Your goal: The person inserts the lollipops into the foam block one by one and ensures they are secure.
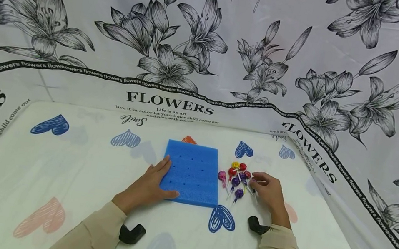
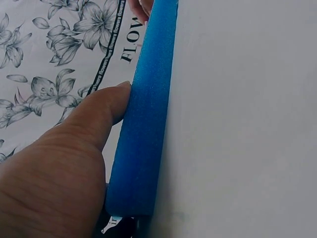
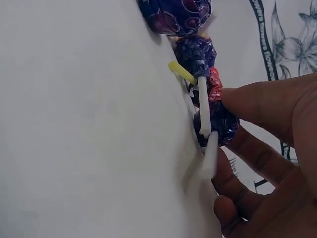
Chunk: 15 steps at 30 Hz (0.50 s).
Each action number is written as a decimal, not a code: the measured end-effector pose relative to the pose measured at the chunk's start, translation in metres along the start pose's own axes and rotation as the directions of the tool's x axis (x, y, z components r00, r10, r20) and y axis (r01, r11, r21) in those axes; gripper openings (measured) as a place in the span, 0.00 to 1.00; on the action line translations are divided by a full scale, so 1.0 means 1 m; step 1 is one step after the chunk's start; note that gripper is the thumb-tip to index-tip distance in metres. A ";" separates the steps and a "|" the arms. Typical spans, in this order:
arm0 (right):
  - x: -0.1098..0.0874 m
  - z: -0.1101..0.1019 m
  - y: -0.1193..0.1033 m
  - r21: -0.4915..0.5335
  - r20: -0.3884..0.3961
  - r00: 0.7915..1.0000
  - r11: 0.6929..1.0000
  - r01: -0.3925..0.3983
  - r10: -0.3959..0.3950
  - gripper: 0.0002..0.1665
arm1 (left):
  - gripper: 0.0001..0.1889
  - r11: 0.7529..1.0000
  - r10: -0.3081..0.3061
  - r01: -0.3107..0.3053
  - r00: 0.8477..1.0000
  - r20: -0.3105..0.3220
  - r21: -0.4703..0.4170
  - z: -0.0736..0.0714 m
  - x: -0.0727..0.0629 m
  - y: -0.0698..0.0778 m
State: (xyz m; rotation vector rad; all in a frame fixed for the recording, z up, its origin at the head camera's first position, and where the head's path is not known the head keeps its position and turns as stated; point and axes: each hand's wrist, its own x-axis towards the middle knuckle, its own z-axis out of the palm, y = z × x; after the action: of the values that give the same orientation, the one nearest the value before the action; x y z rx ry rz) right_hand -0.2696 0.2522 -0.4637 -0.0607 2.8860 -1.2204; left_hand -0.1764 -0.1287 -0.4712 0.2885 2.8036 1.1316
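Note:
A blue foam block [image 1: 195,187] with rows of small holes lies flat on the table. My left hand [image 1: 149,186] rests along its left side, fingers extended and thumb over the near edge; the left wrist view shows the thumb [image 2: 106,106] against the foam. To the block's right is a loose cluster of wrapped lollipops, including a pink one [image 1: 222,177], a yellow one [image 1: 235,165] and a purple one [image 1: 238,194]. At the cluster's right side, my right hand [image 1: 269,191] pinches a dark purple lollipop [image 3: 227,125] by its head, between thumb and fingers. Its white stick [image 3: 210,158] points toward the camera.
A white cloth printed with hearts [image 1: 86,181] covers the table. Behind and beside it hangs a flower-printed curtain [image 1: 214,71]. Black wrist mounts [image 1: 132,233] show at both sleeves.

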 end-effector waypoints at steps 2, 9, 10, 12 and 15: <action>0.000 0.000 0.000 -0.007 -0.015 1.000 1.000 -0.013 0.013 0.18 | 0.56 1.000 -0.004 0.004 1.000 0.000 -0.002 0.000 0.000 0.000; 0.000 -0.001 -0.003 -0.088 -0.009 0.999 0.995 -0.045 0.045 0.21 | 0.56 1.000 -0.007 0.007 1.000 -0.003 0.000 0.000 0.000 0.000; 0.000 -0.001 -0.004 -0.102 0.000 0.999 0.993 -0.052 0.052 0.21 | 0.56 1.000 -0.006 0.006 1.000 -0.004 -0.002 0.000 0.000 0.000; -0.001 -0.003 -0.006 -0.131 0.022 0.997 0.989 -0.065 0.068 0.23 | 0.56 1.000 -0.008 0.008 1.000 -0.002 0.000 0.000 0.000 0.000; -0.001 -0.005 -0.008 -0.165 0.057 0.993 0.982 -0.090 0.101 0.23 | 0.56 1.000 0.001 -0.001 1.000 -0.003 0.000 0.000 0.000 -0.001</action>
State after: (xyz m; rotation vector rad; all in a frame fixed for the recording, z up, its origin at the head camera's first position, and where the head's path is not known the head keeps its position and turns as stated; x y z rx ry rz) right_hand -0.2687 0.2499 -0.4543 0.0362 2.8874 -0.9484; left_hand -0.1765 -0.1295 -0.4715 0.2883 2.8059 1.1338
